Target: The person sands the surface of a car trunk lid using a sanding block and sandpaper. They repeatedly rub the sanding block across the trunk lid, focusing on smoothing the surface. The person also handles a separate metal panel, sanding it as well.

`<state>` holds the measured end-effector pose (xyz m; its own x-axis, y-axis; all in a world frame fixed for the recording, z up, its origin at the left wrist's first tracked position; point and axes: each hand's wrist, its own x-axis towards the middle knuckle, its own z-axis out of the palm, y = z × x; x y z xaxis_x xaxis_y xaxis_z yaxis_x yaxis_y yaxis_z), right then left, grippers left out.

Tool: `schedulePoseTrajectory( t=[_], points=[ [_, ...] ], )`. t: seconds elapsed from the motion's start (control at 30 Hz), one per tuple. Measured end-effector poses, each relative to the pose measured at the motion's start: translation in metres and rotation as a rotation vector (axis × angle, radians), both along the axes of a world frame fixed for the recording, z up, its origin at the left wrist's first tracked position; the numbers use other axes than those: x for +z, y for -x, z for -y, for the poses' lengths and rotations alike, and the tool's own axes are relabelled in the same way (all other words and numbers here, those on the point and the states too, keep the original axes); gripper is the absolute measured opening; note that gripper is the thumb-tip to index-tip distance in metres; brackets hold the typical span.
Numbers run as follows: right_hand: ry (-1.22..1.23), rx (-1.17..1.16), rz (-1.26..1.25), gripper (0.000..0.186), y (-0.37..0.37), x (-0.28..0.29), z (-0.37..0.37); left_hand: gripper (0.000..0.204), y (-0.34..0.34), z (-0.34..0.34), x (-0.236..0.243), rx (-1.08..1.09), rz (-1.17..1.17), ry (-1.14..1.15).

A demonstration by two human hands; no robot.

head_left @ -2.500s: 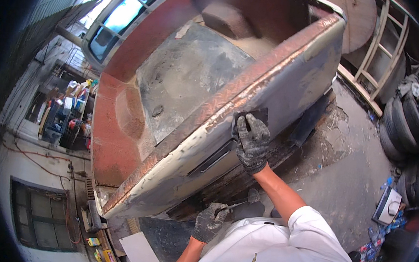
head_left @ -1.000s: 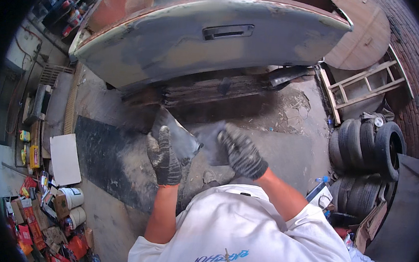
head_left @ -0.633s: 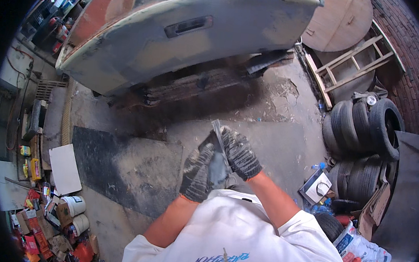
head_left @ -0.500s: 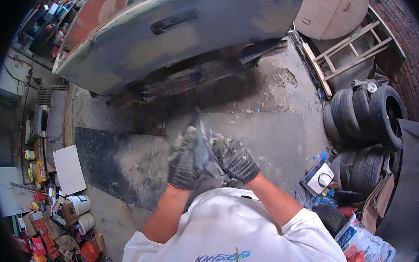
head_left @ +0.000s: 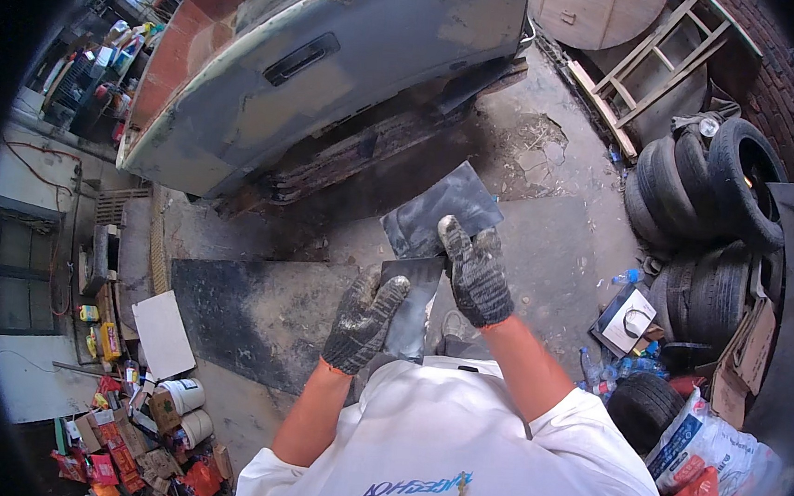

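Observation:
Both my hands wear dark, dusty knit gloves and are out in front of my body. With thumb on top, my left hand (head_left: pixel 363 318) grips a narrow dark piece (head_left: pixel 410 314) that looks like sandpaper; its lower part shines paler. My right hand (head_left: pixel 479 275) pinches a wider, dusty grey sandpaper sheet (head_left: pixel 435 212) by its near edge, thumb lying over it. The two pieces are close together, the right one farther from me and tilted. Beyond them a car door panel (head_left: pixel 336 75) with patchy grey and beige filler and a recessed handle is raised over the floor.
Stacked tyres (head_left: pixel 700 188) stand at the right, near a wooden ladder-like frame (head_left: pixel 659 63) and plastic bags (head_left: pixel 707 459). Boxes and white buckets (head_left: pixel 185 395) crowd the lower left beside a white board (head_left: pixel 164 334). A dark mat (head_left: pixel 252 307) lies on the floor.
My hands were blurred and close together around a crumpled-looking grey sheet. Now they are farther apart, each holding a flat piece, the right one lifted away. The view has shifted slightly.

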<state>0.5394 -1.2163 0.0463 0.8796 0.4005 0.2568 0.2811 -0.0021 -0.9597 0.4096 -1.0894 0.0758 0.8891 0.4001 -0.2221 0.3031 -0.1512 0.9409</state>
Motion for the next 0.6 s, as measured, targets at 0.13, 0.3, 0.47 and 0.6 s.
schedulePoseTrajectory(
  t=[0.13, 0.3, 0.47, 0.6],
  points=[
    [0.033, -0.001, -0.213, 0.02, 0.017, 0.003, 0.0, 0.02, -0.001, 0.0, 0.0, 0.035, 0.033, -0.113],
    [-0.143, 0.045, -0.51, 0.016, 0.03, 0.017, -0.012, 0.018, 0.012, -0.013, 0.002, 0.035, 0.121, -0.137],
    [-0.182, 0.211, -0.126, 0.014, 0.033, 0.037, -0.031, 0.015, 0.024, -0.031, 0.002, 0.11, 0.109, 0.057],
    [-0.11, 0.298, -0.013, 0.014, 0.039, 0.048, -0.049, 0.014, 0.039, -0.055, 0.011, 0.088, 0.095, -0.018]
  ],
)
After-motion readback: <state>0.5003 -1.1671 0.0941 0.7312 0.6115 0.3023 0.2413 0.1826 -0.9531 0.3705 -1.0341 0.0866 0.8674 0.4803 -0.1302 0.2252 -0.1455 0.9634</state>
